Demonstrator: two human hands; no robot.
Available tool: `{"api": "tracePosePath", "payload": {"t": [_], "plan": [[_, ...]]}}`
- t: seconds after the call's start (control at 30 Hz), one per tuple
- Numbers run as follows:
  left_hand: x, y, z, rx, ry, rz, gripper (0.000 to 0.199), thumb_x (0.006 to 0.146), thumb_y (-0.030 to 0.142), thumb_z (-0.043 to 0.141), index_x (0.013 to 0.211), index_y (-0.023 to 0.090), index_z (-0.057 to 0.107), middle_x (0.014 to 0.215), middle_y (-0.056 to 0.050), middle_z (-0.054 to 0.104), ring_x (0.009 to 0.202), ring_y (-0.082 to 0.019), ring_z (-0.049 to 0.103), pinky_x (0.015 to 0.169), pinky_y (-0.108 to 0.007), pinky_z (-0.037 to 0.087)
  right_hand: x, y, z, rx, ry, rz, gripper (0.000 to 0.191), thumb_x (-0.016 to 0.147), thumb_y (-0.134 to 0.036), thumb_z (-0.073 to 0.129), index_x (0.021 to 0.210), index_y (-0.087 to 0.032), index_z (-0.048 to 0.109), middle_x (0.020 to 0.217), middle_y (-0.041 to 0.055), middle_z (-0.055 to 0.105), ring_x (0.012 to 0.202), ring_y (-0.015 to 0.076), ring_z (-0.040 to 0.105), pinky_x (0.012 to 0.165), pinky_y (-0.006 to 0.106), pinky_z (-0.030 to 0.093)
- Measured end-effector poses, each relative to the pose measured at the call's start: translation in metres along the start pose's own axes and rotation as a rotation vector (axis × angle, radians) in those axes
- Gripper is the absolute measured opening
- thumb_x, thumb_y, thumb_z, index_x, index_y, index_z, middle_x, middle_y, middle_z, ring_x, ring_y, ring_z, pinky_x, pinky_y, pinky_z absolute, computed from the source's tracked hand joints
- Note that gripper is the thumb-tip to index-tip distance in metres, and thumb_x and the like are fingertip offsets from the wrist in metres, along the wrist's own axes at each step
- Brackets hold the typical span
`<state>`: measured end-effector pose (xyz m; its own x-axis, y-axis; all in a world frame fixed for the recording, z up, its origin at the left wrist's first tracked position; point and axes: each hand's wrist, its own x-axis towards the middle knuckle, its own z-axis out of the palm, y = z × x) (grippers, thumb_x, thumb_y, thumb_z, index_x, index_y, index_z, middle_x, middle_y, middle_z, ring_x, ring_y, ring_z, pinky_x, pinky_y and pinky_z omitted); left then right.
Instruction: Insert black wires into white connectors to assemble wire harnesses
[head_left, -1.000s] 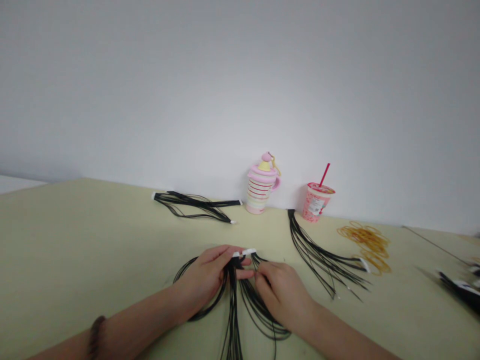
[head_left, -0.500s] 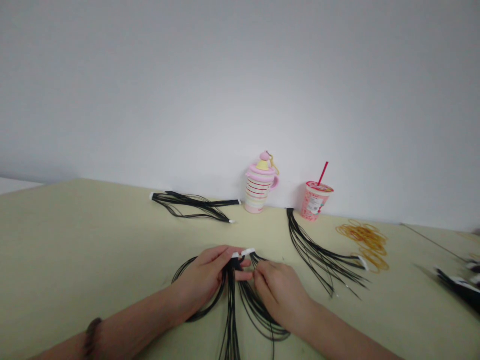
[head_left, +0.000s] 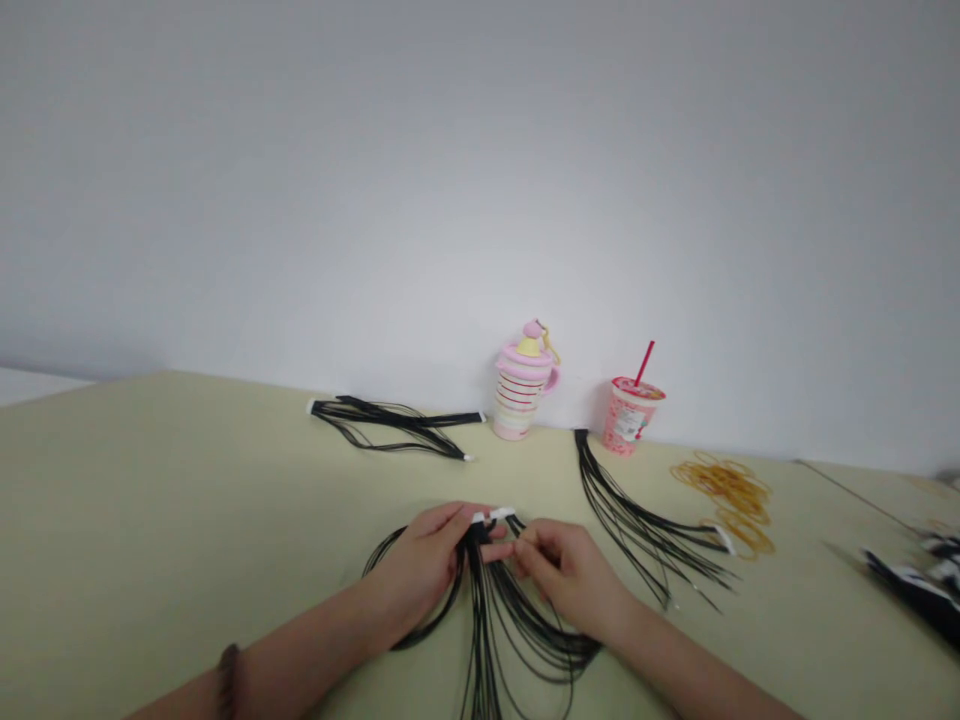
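My left hand (head_left: 435,550) is closed on a black wire harness (head_left: 484,630), near its white connectors (head_left: 502,513). One connector points up by my left thumb; another lies just to its right, beyond the fingers. Many thin black wires loop down from there toward the table and the bottom edge of the view. My right hand (head_left: 562,570) is pinched at the right side of the harness, fingertips close to those of my left hand. It appears to grip a thin wire of the harness; the fingertips partly hide it.
Behind my hands lies another black harness (head_left: 397,420). A third harness (head_left: 645,520) is to the right. A striped pink cup (head_left: 517,395) and a pink cup with a straw (head_left: 630,415) stand by the wall. Yellow rubber bands (head_left: 724,490) and dark wire bundles (head_left: 915,590) lie farther right.
The whole view has shifted slightly, with the table things lower. Both hands stay on the harness; my right fingers have moved a little along its wires.
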<state>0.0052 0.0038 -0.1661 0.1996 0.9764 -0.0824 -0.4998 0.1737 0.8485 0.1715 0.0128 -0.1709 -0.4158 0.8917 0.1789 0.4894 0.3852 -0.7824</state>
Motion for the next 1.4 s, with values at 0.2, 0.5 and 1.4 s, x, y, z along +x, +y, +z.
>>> {"api": "tracePosePath", "payload": {"t": [0.2, 0.5, 1.4], "plan": [[0.001, 0.004, 0.001, -0.094, 0.016, -0.021, 0.015, 0.079, 0.019, 0.049, 0.073, 0.014, 0.063, 0.083, -0.007, 0.067, 0.083, -0.019, 0.062, 0.087, -0.035, 0.046, -0.005, -0.014, -0.027, 0.62, -0.164, 0.295, 0.035, 0.071, -0.029, 0.06, 0.1, -0.015, 0.046, 0.057, -0.0051, 0.053, 0.045, 0.0083, 0.053, 0.04, 0.015, 0.033], [-0.005, -0.002, -0.004, 0.336, -0.155, -0.011, 0.03, 0.08, 0.039, 0.048, 0.092, 0.014, 0.06, 0.089, -0.005, 0.068, 0.062, -0.017, 0.066, 0.066, -0.03, 0.049, -0.07, -0.014, -0.042, 1.074, 0.188, 0.464, 0.018, 0.076, -0.03, 0.061, 0.08, -0.013, 0.057, 0.066, -0.0039, 0.043, 0.047, 0.0006, 0.038, 0.042, 0.014, 0.028], [0.0, 0.012, -0.001, -0.188, 0.039, -0.18, 0.02, 0.074, 0.011, 0.057, 0.092, 0.002, 0.059, 0.104, -0.019, 0.063, 0.088, -0.021, 0.064, 0.083, -0.025, 0.051, -0.085, -0.025, -0.003, 0.321, 0.216, 0.286, 0.026, 0.068, -0.018, 0.057, 0.093, -0.012, 0.058, 0.084, 0.006, 0.053, 0.075, 0.0157, 0.054, 0.067, 0.029, 0.047]]}}
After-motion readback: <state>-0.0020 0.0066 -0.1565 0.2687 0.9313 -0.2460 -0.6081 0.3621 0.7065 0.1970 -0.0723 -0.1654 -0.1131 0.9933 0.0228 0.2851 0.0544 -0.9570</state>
